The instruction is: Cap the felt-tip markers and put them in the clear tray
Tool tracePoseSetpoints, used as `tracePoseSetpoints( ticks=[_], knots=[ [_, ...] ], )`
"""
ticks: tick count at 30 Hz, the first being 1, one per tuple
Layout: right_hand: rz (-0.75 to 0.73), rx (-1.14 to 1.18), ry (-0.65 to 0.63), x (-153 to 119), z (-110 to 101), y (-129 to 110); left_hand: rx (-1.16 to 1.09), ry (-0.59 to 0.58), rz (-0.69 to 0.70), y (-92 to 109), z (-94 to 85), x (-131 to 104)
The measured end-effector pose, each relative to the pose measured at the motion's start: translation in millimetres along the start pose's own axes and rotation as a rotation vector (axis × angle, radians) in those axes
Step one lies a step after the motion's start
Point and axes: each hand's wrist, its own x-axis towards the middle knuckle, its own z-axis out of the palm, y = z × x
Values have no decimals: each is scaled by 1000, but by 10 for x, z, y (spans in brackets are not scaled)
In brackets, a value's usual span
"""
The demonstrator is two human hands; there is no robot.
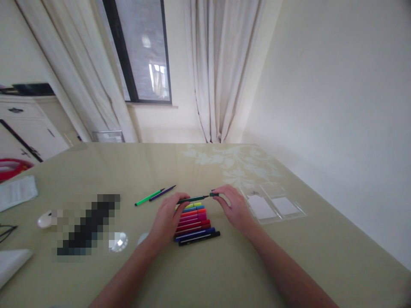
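Head view: a dark green pen (192,199) is pinched by the left hand (167,220) at its barrel, while its cap (214,194) is pinched just off the tip by the right hand (234,207), apparently mid-capping or uncapping. A row of coloured pens (195,222) is laid directly beneath both grips, on the table (224,265)

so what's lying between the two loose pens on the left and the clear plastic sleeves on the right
In the head view, the row of coloured pens, with both hands over it: the left hand holds a dark green pen, the right hand its cap.
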Motion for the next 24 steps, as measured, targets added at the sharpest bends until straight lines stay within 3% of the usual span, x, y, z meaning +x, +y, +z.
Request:
tracePoseSetpoints(
  ticks=[8,15,24],
  knots=[
    [-32,86,-6,-30,35,-7,-35,-30,9,62,12,-17],
    [-10,207,3,-2,-31,-49,-102,-124,10,132,32,-44],
    [70,313,-2,22,-59,-94,-148,-99,6,178,46,-73]
  ],
)
